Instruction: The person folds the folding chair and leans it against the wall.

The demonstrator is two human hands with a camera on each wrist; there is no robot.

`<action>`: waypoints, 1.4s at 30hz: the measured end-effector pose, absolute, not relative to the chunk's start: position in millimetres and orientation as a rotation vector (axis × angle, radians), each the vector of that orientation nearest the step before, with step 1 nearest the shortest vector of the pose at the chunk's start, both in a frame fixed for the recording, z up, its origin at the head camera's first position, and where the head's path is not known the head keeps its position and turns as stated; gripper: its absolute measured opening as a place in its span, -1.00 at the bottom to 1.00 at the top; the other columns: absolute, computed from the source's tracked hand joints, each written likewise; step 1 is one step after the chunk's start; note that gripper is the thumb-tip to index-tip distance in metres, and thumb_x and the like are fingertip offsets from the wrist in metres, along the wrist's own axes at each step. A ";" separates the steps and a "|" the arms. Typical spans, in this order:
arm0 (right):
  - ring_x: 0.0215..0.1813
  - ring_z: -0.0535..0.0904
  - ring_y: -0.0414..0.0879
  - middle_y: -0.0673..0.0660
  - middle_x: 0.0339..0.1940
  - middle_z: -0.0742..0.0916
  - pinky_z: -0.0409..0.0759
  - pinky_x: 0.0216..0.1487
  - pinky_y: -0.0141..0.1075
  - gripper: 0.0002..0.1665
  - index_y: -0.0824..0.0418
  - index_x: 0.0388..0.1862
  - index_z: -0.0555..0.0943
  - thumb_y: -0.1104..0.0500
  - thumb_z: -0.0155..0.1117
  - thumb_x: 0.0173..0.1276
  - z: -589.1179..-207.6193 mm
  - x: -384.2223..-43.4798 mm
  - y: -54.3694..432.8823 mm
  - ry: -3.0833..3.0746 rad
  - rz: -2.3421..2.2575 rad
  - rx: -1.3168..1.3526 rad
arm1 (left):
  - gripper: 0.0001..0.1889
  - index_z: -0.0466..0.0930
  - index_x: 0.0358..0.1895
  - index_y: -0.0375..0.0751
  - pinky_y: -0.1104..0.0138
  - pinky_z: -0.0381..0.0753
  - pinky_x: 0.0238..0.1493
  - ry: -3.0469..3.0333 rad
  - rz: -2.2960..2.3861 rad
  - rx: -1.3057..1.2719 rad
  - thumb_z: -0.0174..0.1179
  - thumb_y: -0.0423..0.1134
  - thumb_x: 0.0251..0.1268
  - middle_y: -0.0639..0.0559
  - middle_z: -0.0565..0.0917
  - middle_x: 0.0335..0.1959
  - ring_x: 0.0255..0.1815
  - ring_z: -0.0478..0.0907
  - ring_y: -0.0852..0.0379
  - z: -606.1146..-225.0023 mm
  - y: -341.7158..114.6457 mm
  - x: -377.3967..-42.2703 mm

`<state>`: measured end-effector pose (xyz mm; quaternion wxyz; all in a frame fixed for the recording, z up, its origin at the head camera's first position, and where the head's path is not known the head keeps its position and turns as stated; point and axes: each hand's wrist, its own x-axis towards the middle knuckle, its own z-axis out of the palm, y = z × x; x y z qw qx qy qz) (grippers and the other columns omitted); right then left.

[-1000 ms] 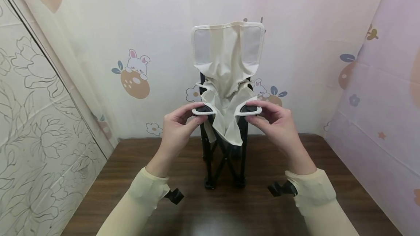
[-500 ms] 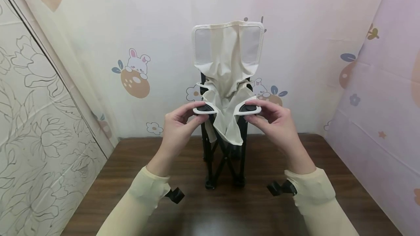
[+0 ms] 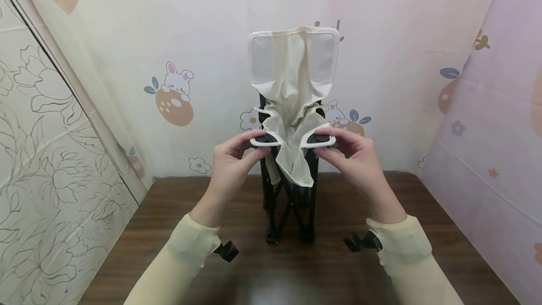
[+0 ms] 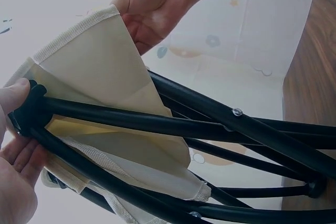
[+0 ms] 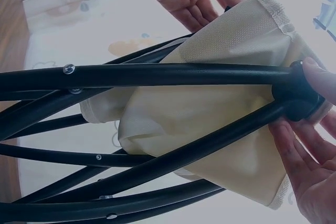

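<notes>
I observe the chair (image 3: 294, 67) upright on the table (image 3: 292, 276), near its rear edge, with the legs of the black frame (image 3: 291, 205) crossed and close together. The left hand (image 3: 228, 166) pinches the left front corner of the seat (image 3: 293, 169) between thumb and fingers; the right hand (image 3: 357, 156) pinches the right front corner likewise. In both wrist views I confirm a black joint (image 4: 32, 109) at the gripped corner. The seat cloth sags between the hands. A printed curtain (image 3: 211, 36) hangs behind.

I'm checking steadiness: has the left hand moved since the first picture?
Yes, slightly: against the rabbit print behind, the left hand has shifted rightward, toward the right hand.
</notes>
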<state>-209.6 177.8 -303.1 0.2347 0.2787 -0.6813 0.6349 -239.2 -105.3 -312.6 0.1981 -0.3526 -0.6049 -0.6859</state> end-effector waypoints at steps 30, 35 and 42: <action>-0.05 0.79 -0.11 0.13 0.06 0.84 0.79 0.01 -0.35 -0.49 0.52 0.16 0.72 0.70 0.46 0.21 -301.6 -212.9 172.5 -1.854 1.732 0.828 | -0.62 0.76 0.15 -0.44 0.29 0.81 0.00 -1.699 -1.935 -0.977 0.48 -0.62 0.26 -0.20 0.82 0.02 0.03 0.78 -0.01 -309.5 -99.4 -238.8; -0.07 0.79 -0.11 0.14 0.05 0.84 0.80 -0.01 -0.34 -0.47 0.53 0.17 0.71 0.71 0.45 0.20 -301.5 -213.5 172.1 -1.844 1.738 0.841 | -0.62 0.77 0.14 -0.44 0.31 0.80 -0.01 -1.711 -1.930 -0.969 0.48 -0.62 0.25 -0.20 0.83 0.00 0.01 0.78 0.00 -308.4 -98.9 -238.2; -0.10 0.79 -0.10 0.14 0.04 0.84 0.80 -0.03 -0.34 -0.46 0.54 0.17 0.70 0.73 0.45 0.19 -301.4 -214.3 171.8 -1.841 1.731 0.855 | -0.63 0.77 0.15 -0.42 0.31 0.80 0.00 -1.729 -1.924 -0.972 0.49 -0.59 0.27 -0.18 0.83 0.00 0.00 0.78 0.00 -307.4 -98.6 -238.2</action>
